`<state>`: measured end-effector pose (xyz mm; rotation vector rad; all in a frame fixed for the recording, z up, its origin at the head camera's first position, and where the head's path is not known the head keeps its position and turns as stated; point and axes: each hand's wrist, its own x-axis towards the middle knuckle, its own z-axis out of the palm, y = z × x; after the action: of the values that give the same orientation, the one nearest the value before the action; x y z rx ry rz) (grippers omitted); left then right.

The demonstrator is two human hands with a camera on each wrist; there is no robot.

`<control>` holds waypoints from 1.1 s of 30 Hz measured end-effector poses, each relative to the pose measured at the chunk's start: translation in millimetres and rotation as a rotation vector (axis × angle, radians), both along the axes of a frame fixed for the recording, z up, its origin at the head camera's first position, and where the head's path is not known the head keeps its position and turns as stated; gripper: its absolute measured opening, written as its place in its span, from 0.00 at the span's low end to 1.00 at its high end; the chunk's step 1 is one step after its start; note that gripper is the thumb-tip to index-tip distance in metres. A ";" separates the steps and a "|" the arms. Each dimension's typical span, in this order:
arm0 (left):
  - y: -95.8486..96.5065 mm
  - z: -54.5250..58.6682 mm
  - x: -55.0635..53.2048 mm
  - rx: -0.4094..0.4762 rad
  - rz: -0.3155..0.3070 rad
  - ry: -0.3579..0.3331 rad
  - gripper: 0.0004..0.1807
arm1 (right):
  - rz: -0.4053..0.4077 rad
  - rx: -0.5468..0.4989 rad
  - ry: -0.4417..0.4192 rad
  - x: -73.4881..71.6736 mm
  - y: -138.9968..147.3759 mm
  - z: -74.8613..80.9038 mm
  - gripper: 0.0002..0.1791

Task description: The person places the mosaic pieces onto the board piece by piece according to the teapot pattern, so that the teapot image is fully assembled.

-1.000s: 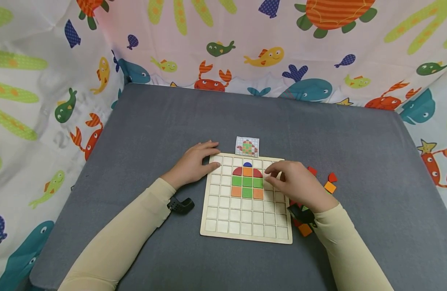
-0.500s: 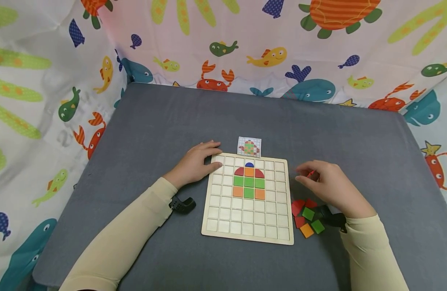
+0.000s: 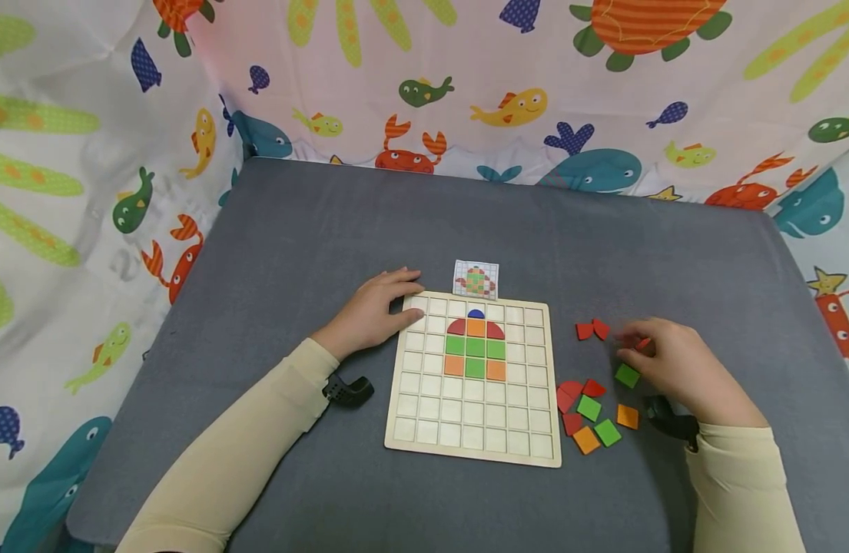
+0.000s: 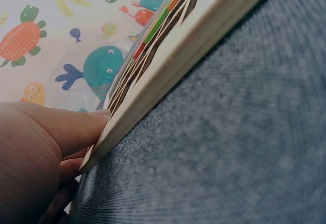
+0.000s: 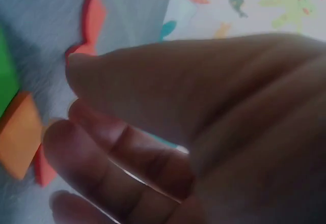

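Observation:
My left hand (image 3: 372, 311) rests at the far left corner of a wooden grid board (image 3: 472, 415), fingers extended along the edge and thumb touching the rim (image 4: 127, 119). Set in the board are colored tiles: a blue half-round (image 3: 475, 313), red curved pieces (image 3: 456, 327), and green (image 3: 475, 347) and orange (image 3: 496, 370) squares. Off to the right, my right hand (image 3: 673, 365) hovers over loose pieces, thumb and fingertips apart with no piece between them. A red piece (image 3: 644, 344) shows by its fingers, and a green square (image 3: 628, 375) lies just below.
A small pattern card (image 3: 475, 279) lies at the board's far edge. Beside the board are two red pieces (image 3: 592, 330) and a cluster of red, green (image 3: 608, 432) and orange (image 3: 586, 440) pieces. A sea-animal print curtain (image 3: 507, 69) borders the grey table (image 3: 327, 223).
My right hand has moved from above the board to the right, over the loose pieces, uncovering several of them. The left hand has stayed at the board's corner.

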<state>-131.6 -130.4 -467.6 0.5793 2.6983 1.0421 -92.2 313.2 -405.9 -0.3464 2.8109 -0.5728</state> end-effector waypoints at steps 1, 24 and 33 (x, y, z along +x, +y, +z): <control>-0.2 -0.2 -0.2 0.000 0.000 0.001 0.27 | -0.003 -0.001 -0.006 0.5 2.6 -1.2 0.11; -0.4 -1.5 -0.2 0.000 0.005 -0.010 0.27 | -0.113 0.078 -0.122 22.1 -5.3 -8.3 0.23; -0.2 -1.5 -0.4 -0.003 0.008 -0.012 0.27 | -0.082 0.069 -0.128 20.7 -17.5 -5.1 0.14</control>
<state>-132.0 -130.7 -469.1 0.5600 2.6941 1.0400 -71.5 295.8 -411.0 -0.1753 2.7238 -0.4951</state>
